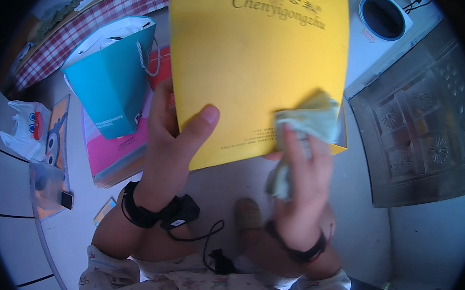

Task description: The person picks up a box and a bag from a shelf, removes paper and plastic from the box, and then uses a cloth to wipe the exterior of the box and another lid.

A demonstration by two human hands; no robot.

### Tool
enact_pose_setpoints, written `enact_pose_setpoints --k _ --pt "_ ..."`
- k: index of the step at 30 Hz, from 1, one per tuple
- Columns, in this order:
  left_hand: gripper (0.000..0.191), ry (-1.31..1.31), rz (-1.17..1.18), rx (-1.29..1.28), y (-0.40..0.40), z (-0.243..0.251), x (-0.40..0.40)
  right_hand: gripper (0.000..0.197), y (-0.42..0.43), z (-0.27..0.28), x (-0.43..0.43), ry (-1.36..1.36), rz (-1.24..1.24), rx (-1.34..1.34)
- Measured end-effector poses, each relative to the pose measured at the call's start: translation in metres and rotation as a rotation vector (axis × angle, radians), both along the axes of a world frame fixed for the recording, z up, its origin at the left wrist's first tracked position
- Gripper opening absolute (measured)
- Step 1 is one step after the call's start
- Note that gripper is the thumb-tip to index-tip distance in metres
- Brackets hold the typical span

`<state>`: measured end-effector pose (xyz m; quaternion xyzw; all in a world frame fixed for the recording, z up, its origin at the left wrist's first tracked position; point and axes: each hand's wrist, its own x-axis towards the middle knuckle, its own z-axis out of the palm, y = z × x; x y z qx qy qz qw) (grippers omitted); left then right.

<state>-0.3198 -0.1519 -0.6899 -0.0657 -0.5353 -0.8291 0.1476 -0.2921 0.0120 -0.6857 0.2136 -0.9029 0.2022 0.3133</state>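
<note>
A large yellow cardboard box (251, 71) bearing printed writing is held up before me. My left hand (175, 137) grips its left edge, thumb lying on the front face and fingers hidden behind. At the lower right corner, my right hand (306, 164) presses a crumpled pale green cloth (315, 119) against the printed face. The right hand and cloth are slightly blurred. Part of the cloth hangs down beside the palm, below the box's bottom edge.
Left of the box, a turquoise paper bag (106, 81) with rope handles stands on a pink and purple box (111, 153). A white plastic bag (29, 127) lies further left. At right are a hot plate (383, 17) and a grey door (421, 123).
</note>
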Motion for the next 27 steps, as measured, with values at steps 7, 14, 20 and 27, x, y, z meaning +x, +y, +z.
enact_pose_setpoints --k 7,14,20,27 --pt "0.05 -0.03 -0.092 0.068 0.003 -0.004 -0.001 0.034 -0.019 -0.009 0.018 0.109 0.39 0.037" --pt "0.049 0.018 -0.053 0.12 -0.014 -0.002 0.001 0.053 -0.003 0.009 -0.002 0.081 -0.183 -0.305" --pt "0.049 -0.053 -0.025 0.054 -0.029 0.002 0.008 0.039 0.018 0.012 -0.022 0.053 -0.107 -0.853" --pt "0.048 -0.061 -0.133 0.077 -0.052 0.01 0.017 0.04 0.012 0.021 -0.017 -0.392 0.23 -1.31"
